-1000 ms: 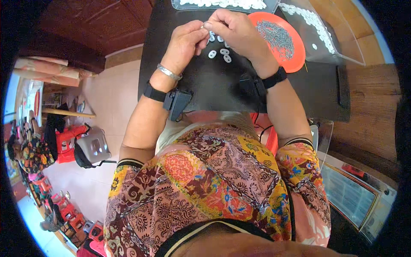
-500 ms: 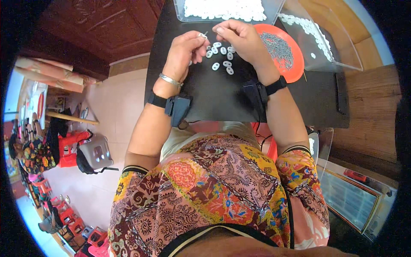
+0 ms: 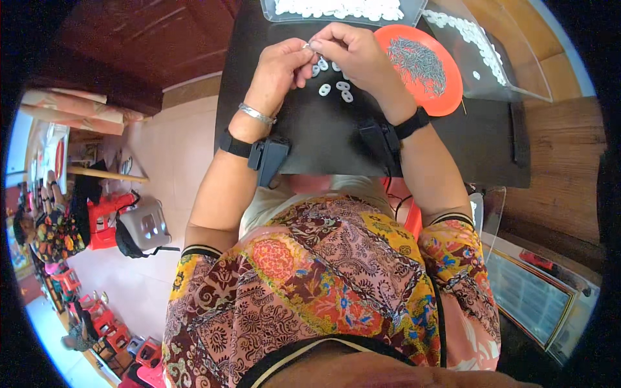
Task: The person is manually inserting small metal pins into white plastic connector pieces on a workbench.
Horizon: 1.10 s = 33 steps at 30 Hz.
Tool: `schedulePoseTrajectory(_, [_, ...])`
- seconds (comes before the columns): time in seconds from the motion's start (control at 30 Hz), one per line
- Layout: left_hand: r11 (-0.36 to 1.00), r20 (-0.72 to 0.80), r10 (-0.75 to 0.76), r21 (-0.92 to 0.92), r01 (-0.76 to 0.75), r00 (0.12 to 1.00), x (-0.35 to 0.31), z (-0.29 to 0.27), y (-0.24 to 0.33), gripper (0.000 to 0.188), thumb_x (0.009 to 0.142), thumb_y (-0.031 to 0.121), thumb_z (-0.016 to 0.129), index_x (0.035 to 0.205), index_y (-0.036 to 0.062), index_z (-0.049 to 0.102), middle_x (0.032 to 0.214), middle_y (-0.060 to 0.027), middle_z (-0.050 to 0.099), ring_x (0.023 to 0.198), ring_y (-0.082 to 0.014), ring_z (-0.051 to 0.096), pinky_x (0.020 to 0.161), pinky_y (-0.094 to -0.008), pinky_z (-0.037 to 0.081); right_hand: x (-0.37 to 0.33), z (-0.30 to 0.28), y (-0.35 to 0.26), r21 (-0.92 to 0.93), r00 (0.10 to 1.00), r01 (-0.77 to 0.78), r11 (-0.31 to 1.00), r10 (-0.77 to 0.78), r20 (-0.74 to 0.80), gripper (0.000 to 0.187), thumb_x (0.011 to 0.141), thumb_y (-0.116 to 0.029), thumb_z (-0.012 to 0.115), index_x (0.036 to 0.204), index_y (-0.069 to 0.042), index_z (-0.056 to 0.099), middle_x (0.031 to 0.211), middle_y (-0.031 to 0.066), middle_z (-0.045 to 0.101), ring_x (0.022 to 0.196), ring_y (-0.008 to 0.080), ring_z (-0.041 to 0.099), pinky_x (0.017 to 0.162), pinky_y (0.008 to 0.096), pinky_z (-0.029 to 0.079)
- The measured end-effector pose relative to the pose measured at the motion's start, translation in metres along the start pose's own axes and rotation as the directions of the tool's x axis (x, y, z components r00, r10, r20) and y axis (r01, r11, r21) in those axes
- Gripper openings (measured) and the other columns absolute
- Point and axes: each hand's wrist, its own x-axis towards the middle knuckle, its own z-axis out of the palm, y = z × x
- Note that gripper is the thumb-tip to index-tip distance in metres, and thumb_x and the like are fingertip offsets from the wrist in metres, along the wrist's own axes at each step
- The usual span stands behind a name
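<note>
The person's two hands meet over the upper part of a dark surface (image 3: pixel 323 139). The left hand (image 3: pixel 279 70) pinches a small white piece (image 3: pixel 307 46) between thumb and forefinger, its other fingers curled loosely beneath. The right hand (image 3: pixel 356 55) brings thumb and forefinger together at that same spot, touching or nearly touching the left fingertips; whether it grips anything cannot be told. Below and between the hands, several white ovals (image 3: pixel 325 90), each with two holes, lie scattered on the surface, some partly hidden by the fingers. Just beside the right hand, an orange-red plate (image 3: pixel 452 97) bears a heap of thin grey metal pieces (image 3: pixel 420 68). Beyond the hands stands a clear tub (image 3: pixel 266 10) holding many white pieces (image 3: pixel 336 8), and right of the plate a clear container (image 3: pixel 527 71) holds more. A silvery bracelet (image 3: pixel 257 114) circles the left wrist, and dark straps (image 3: pixel 414 125) wrap both wrists
</note>
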Motion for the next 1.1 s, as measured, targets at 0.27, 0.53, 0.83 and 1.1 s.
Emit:
schedulePoseTrajectory(0.27, [0.999, -0.049, 0.027, 0.018, -0.026, 0.998, 0.001, -0.003, 0.002, 0.017, 0.086, 0.016, 0.053, 0.074, 0.0059, 0.061, 0.059, 0.0014, 0.055, 0.047, -0.0049, 0.046, 0.044, -0.0173, 0.032, 0.003, -0.003, -0.005, 0.087, 0.999, 0.048, 0.995, -0.049, 0.010, 0.020, 0.088, -0.017, 0.058, 0.092, 0.002, 0.065, 0.079, 0.0007, 0.063, 0.073, 0.0062, 0.055, 0.065, 0.0222, 0.045])
schedulePoseTrajectory(0.53, [0.948, -0.336, 0.165, -0.205, -0.243, 0.927, 0.004, -0.026, 0.004, 0.022, 0.087, 0.017, 0.046, 0.074, 0.0039, 0.057, 0.060, -0.0029, 0.055, 0.049, -0.0099, 0.046, 0.046, -0.0218, 0.033, -0.001, 0.009, 0.013, -0.542, 0.938, 0.344, 0.767, -0.305, 0.163, 0.017, 0.079, -0.014, 0.063, 0.094, -0.007, 0.067, 0.084, 0.0078, 0.062, 0.081, 0.0241, 0.059, 0.073, 0.0329, 0.048])
schedulePoseTrajectory(0.83, [0.916, -0.375, 0.150, -0.296, -0.272, 0.915, 0.000, -0.020, 0.015, 0.023, 0.088, 0.017, 0.043, 0.069, 0.0082, 0.052, 0.058, -0.0014, 0.051, 0.045, -0.0097, 0.044, 0.043, -0.0214, 0.035, 0.007, 0.021, 0.019, -0.652, 0.915, 0.384, 0.654, -0.363, 0.175, 0.018, 0.078, -0.014, 0.064, 0.095, -0.010, 0.067, 0.091, 0.0060, 0.060, 0.089, 0.0269, 0.055, 0.078, 0.0369, 0.046])
schedulePoseTrajectory(1.1, [0.953, -0.312, 0.147, -0.209, -0.219, 0.939, 0.001, -0.023, 0.006, 0.021, 0.089, 0.017, 0.045, 0.078, 0.0031, 0.057, 0.062, -0.0044, 0.055, 0.050, -0.0127, 0.047, 0.047, -0.0238, 0.035, 0.006, 0.015, 0.021, -0.489, 0.956, 0.258, 0.833, -0.294, 0.003, 0.017, 0.082, -0.016, 0.064, 0.097, -0.009, 0.067, 0.087, 0.0034, 0.062, 0.079, 0.0169, 0.057, 0.070, 0.0281, 0.048])
